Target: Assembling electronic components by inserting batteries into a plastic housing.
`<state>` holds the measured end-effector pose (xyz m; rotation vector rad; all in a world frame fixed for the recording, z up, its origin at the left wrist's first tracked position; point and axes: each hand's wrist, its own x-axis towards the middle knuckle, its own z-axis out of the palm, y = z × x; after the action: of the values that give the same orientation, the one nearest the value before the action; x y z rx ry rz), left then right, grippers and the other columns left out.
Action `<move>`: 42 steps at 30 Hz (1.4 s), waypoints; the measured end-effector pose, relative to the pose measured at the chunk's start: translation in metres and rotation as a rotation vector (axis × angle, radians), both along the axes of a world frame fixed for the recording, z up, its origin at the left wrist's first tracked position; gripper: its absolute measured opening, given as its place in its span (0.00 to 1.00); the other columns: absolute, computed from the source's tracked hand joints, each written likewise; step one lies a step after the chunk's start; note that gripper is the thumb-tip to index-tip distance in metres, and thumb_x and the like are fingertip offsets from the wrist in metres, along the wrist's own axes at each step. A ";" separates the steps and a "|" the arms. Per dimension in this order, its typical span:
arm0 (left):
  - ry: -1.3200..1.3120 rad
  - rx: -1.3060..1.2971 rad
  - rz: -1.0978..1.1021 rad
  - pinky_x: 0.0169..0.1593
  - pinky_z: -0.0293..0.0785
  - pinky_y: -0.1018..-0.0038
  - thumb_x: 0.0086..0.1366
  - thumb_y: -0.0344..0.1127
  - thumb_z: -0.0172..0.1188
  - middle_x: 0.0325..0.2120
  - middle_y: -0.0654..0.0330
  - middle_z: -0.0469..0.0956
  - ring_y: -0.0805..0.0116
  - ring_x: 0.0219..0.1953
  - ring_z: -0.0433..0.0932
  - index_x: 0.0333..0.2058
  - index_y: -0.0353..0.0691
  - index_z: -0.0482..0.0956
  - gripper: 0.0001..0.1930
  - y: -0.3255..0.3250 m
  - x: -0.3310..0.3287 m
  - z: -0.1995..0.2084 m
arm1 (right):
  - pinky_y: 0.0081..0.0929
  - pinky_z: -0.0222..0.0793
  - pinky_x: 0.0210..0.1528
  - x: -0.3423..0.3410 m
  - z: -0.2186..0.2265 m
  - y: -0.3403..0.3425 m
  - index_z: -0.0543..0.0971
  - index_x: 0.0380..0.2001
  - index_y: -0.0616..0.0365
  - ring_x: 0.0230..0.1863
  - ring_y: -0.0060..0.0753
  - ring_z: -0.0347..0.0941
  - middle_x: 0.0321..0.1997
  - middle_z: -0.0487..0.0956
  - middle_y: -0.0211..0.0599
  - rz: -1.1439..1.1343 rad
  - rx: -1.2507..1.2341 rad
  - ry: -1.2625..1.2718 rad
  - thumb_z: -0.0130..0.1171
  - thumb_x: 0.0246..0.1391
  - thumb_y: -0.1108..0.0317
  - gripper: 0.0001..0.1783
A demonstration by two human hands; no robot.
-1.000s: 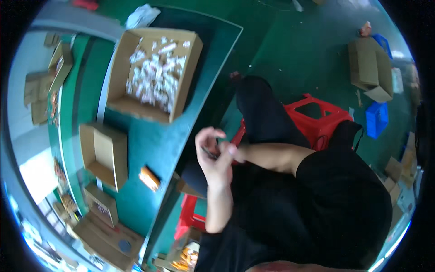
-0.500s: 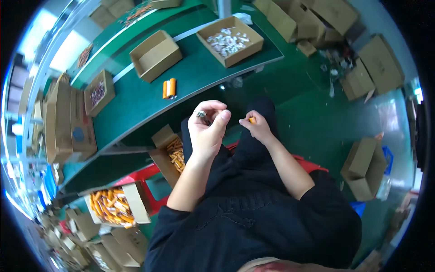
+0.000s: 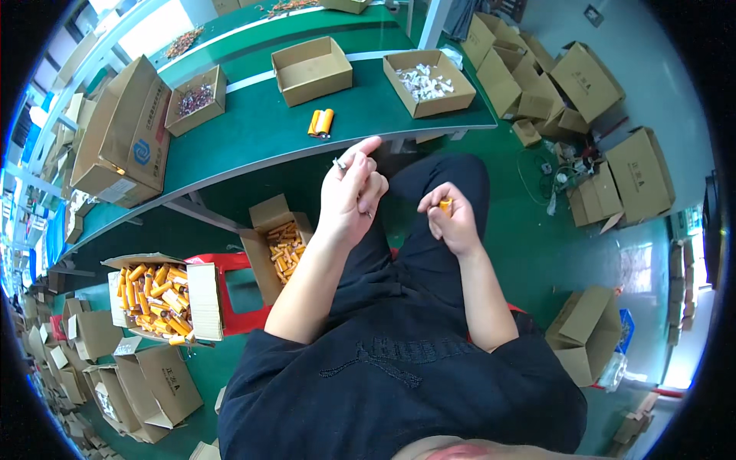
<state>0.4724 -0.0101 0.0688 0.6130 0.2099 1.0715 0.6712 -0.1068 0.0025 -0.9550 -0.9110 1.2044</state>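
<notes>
My left hand (image 3: 351, 192) is raised in front of the table edge, its forefinger stretched out and the other fingers curled in. A small silvery bit shows at the base of the forefinger, and another tiny bit peeks out by the curled fingertips; what they are I cannot make out. Over my right thigh, my right hand (image 3: 454, 222) is closed around a small orange cylinder (image 3: 445, 205), of which only one end shows. On the table edge, beyond my left hand, lies a pair of orange battery-like cylinders (image 3: 321, 123) side by side.
On the green table (image 3: 253, 126) stand an open carton (image 3: 313, 70), a tray of white pieces (image 3: 438, 103) and a tray of purplish pieces (image 3: 198, 119). Boxes of orange cylinders (image 3: 156, 295) (image 3: 285, 249) stand at my left. Empty cartons (image 3: 586, 80) lie at right.
My head view has turned, so the table sits more level. My left forefinger has straightened while the other fingers curl. The right hand has turned upward, still holding the orange cylinder.
</notes>
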 end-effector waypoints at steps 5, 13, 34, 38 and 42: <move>-0.124 -0.046 0.003 0.27 0.54 0.82 0.79 0.39 0.52 0.17 0.75 0.59 0.87 0.15 0.53 0.58 0.36 0.78 0.17 0.010 -0.012 -0.011 | 0.11 0.57 0.16 0.005 0.031 0.002 0.69 0.38 0.54 0.16 0.14 0.61 0.39 0.81 0.44 0.068 0.217 0.030 0.73 0.56 0.62 0.21; -0.227 -0.094 0.058 0.27 0.54 0.81 0.80 0.40 0.51 0.17 0.75 0.59 0.87 0.14 0.53 0.60 0.37 0.75 0.18 0.026 -0.045 -0.021 | 0.09 0.57 0.16 0.001 0.101 0.041 0.69 0.38 0.55 0.15 0.13 0.61 0.38 0.80 0.45 0.263 0.377 -0.084 0.75 0.55 0.59 0.23; 0.342 -0.077 0.347 0.29 0.58 0.79 0.77 0.40 0.54 0.44 0.58 0.79 0.83 0.15 0.60 0.49 0.43 0.78 0.10 0.100 -0.082 -0.132 | 0.20 0.64 0.30 -0.064 -0.054 0.216 0.70 0.57 0.59 0.27 0.18 0.66 0.34 0.75 0.35 0.525 -0.091 0.180 0.34 0.71 0.30 0.40; 0.012 -0.147 0.101 0.30 0.60 0.77 0.77 0.39 0.54 0.44 0.57 0.79 0.83 0.14 0.60 0.46 0.43 0.79 0.09 0.105 -0.063 -0.129 | 0.19 0.64 0.32 -0.056 -0.068 0.220 0.70 0.59 0.59 0.28 0.19 0.66 0.35 0.75 0.34 0.544 -0.085 0.070 0.33 0.70 0.29 0.42; -0.175 -0.072 -0.022 0.32 0.62 0.75 0.76 0.38 0.54 0.43 0.57 0.79 0.83 0.15 0.61 0.44 0.42 0.80 0.09 0.110 -0.048 -0.115 | 0.18 0.64 0.33 -0.056 -0.073 0.223 0.71 0.58 0.59 0.29 0.20 0.66 0.36 0.75 0.34 0.559 -0.065 -0.003 0.35 0.71 0.31 0.40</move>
<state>0.4246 0.0995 -0.0465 0.4534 0.0887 1.0857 0.6149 0.1161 -0.0704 -0.7719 -1.1914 1.7099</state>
